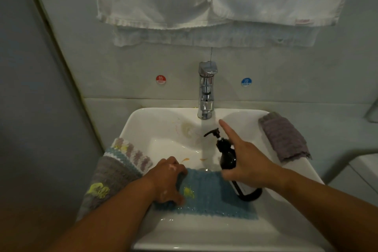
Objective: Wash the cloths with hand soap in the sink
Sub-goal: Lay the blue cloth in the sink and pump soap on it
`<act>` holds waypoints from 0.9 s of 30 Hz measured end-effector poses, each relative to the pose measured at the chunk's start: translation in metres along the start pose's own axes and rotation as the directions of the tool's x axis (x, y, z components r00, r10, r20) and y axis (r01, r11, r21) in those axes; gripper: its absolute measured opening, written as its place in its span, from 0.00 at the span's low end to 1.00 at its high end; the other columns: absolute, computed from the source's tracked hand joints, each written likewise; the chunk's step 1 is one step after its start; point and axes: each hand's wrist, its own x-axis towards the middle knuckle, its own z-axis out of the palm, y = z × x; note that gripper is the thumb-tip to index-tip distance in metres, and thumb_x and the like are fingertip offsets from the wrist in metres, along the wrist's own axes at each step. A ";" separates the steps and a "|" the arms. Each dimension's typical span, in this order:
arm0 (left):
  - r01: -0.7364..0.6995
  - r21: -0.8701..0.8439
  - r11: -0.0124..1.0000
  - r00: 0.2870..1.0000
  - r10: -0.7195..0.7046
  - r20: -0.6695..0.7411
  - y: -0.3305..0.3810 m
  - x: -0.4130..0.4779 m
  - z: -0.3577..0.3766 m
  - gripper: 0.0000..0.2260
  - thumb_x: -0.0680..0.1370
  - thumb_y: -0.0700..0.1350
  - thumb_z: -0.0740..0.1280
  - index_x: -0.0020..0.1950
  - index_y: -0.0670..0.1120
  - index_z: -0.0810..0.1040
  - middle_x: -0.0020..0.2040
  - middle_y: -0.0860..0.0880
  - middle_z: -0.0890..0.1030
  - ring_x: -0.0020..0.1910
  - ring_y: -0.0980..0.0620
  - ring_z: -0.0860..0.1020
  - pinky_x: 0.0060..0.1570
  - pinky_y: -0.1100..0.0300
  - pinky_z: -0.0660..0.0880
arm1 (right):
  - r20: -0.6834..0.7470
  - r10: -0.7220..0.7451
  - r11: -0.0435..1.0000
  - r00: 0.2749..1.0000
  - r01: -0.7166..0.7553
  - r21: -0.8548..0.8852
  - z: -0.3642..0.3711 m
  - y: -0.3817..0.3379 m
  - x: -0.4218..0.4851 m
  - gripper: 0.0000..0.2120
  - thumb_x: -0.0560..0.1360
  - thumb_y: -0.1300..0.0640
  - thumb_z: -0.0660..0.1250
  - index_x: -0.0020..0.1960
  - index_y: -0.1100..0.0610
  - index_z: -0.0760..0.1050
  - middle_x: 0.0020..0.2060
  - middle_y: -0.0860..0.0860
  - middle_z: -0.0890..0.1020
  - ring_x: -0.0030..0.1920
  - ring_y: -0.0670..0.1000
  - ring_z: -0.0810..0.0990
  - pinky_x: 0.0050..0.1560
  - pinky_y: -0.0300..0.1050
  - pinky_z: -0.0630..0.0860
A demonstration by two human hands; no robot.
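Now left hand [167,182] grips blue cloth [214,196]; right hand [249,161] holds soap bottle [228,158].

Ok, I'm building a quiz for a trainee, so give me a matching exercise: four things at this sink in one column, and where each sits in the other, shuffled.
Things:
1. blue cloth
2. purple cloth
3. grey striped cloth
4. soap bottle

Places:
A. draped over the right rim of the sink
B. held in the right hand
C. in the basin, gripped by the left hand
D. draped over the left rim

Pairs: 1-C, 2-A, 3-D, 4-B
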 end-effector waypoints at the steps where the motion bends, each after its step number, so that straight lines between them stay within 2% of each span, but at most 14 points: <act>1: 0.002 0.001 1.000 1.000 -0.002 0.001 0.000 0.000 0.000 0.38 0.68 0.60 0.79 0.75 0.54 0.69 0.68 0.52 0.66 0.67 0.49 0.66 0.68 0.51 0.71 | 0.069 -0.006 0.999 0.998 0.009 -0.039 0.001 -0.003 -0.003 0.60 0.67 0.57 0.78 0.77 0.30 0.37 0.49 0.42 0.81 0.42 0.52 0.83 0.45 0.45 0.83; 3: 0.007 -0.003 1.000 1.000 -0.007 0.003 0.000 -0.001 0.000 0.38 0.68 0.60 0.78 0.75 0.54 0.69 0.68 0.51 0.67 0.67 0.48 0.66 0.68 0.50 0.71 | 0.178 -0.038 0.972 0.983 0.077 -0.222 0.005 -0.010 -0.006 0.59 0.68 0.55 0.77 0.75 0.28 0.34 0.41 0.49 0.81 0.36 0.53 0.81 0.39 0.46 0.82; 6: 0.017 -0.001 1.000 1.000 -0.017 0.007 0.001 -0.001 0.000 0.38 0.68 0.61 0.78 0.74 0.54 0.69 0.68 0.51 0.67 0.66 0.48 0.66 0.67 0.48 0.72 | 0.276 -0.053 0.910 0.960 0.160 -0.382 0.013 -0.017 -0.008 0.56 0.68 0.48 0.76 0.76 0.29 0.36 0.46 0.46 0.79 0.41 0.48 0.78 0.48 0.44 0.80; 10: 0.026 -0.002 1.000 1.000 -0.026 0.010 0.001 -0.001 0.000 0.39 0.67 0.61 0.79 0.74 0.54 0.69 0.67 0.51 0.67 0.66 0.48 0.66 0.67 0.48 0.72 | 0.334 -0.057 0.885 0.941 0.203 -0.420 0.022 -0.017 -0.006 0.54 0.66 0.46 0.76 0.76 0.29 0.40 0.52 0.48 0.80 0.46 0.50 0.75 0.50 0.44 0.75; 14: 0.030 -0.005 1.000 0.999 -0.030 0.009 0.001 -0.001 0.000 0.38 0.67 0.60 0.79 0.74 0.54 0.70 0.66 0.51 0.67 0.66 0.48 0.67 0.66 0.47 0.72 | 0.345 -0.074 0.872 0.936 0.229 -0.433 0.034 -0.011 -0.004 0.53 0.65 0.43 0.76 0.75 0.28 0.42 0.58 0.48 0.80 0.51 0.52 0.78 0.54 0.47 0.77; 19: 0.034 -0.001 0.999 0.999 -0.034 0.011 0.002 -0.002 0.000 0.38 0.67 0.59 0.79 0.73 0.54 0.70 0.67 0.51 0.67 0.66 0.48 0.66 0.67 0.48 0.72 | 0.341 -0.153 0.865 0.928 0.292 -0.407 0.037 -0.017 -0.002 0.45 0.65 0.45 0.77 0.72 0.33 0.52 0.56 0.47 0.80 0.46 0.50 0.75 0.47 0.43 0.70; 24: 0.033 -0.012 0.999 0.999 -0.033 0.003 0.004 -0.003 -0.001 0.38 0.67 0.58 0.80 0.74 0.53 0.70 0.66 0.51 0.68 0.66 0.48 0.67 0.67 0.48 0.72 | 0.333 -0.187 0.865 0.924 0.315 -0.390 0.039 -0.017 0.001 0.49 0.66 0.41 0.76 0.75 0.30 0.48 0.56 0.45 0.81 0.49 0.49 0.79 0.51 0.42 0.73; 27: 0.040 -0.012 0.999 0.999 -0.039 0.006 0.004 -0.003 -0.001 0.38 0.67 0.58 0.80 0.73 0.53 0.71 0.66 0.51 0.68 0.66 0.48 0.67 0.67 0.48 0.72 | 0.343 -0.191 0.860 0.920 0.325 -0.393 0.037 -0.018 0.000 0.49 0.66 0.43 0.77 0.75 0.31 0.47 0.54 0.46 0.81 0.48 0.50 0.79 0.51 0.45 0.76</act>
